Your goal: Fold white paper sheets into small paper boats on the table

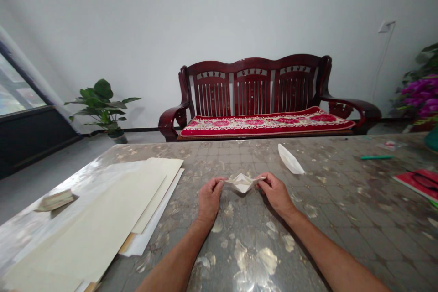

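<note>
A folded paper boat [242, 183], cream-white with a raised peak in its middle, is stretched between my two hands above the table. My left hand [209, 196] pinches its left tip between thumb and fingers. At the opposite tip, my right hand [275, 191] grips the paper in the same way. Beyond my right hand lies another folded white paper piece [290, 159], long and pointed at its ends, touched by neither hand.
Large cream paper sheets [112, 205] lie at the left, with a small folded paper stack [55, 200] on them. To the right are a green pen [376, 157], a red book [412, 182] and dark glasses [424, 178]. A wooden bench [251, 86] stands behind the patterned table [253, 237].
</note>
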A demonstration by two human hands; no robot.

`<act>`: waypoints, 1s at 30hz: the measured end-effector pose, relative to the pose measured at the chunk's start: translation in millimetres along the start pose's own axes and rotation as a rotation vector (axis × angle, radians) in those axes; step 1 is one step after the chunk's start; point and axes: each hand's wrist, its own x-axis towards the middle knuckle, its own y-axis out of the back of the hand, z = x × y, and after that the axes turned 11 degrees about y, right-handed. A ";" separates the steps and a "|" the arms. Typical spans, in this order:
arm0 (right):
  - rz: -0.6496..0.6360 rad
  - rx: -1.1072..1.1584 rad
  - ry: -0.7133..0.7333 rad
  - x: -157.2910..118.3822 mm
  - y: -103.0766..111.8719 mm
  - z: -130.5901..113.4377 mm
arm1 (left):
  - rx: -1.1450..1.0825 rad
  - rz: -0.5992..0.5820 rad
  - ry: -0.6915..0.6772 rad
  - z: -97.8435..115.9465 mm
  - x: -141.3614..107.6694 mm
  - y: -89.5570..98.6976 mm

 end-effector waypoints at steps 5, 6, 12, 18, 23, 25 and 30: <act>0.042 0.020 -0.052 0.4 -1.2 2.3 | -0.038 -0.022 0.043 -1.3 1.9 -1.8; 0.052 0.007 -0.042 0.6 -0.8 2.7 | -0.048 -0.023 0.053 -0.4 1.9 -2.0; 0.039 -0.161 0.037 2.0 6.0 6.9 | -0.030 -0.029 0.096 4.0 -0.2 -2.7; -0.026 -0.518 0.183 -4.3 5.6 -2.7 | 0.099 -0.061 0.050 -0.5 -1.5 -4.9; -0.052 -0.693 0.638 -13.1 3.6 -22.5 | 0.164 -0.039 0.002 -0.5 -2.9 -4.5; -0.106 -0.721 0.761 -15.8 2.8 -29.1 | 0.171 -0.042 -0.008 0.1 -3.9 -4.1; -0.263 -0.776 0.862 -16.3 -2.2 -36.0 | 0.167 -0.059 -0.028 0.1 -5.6 -3.9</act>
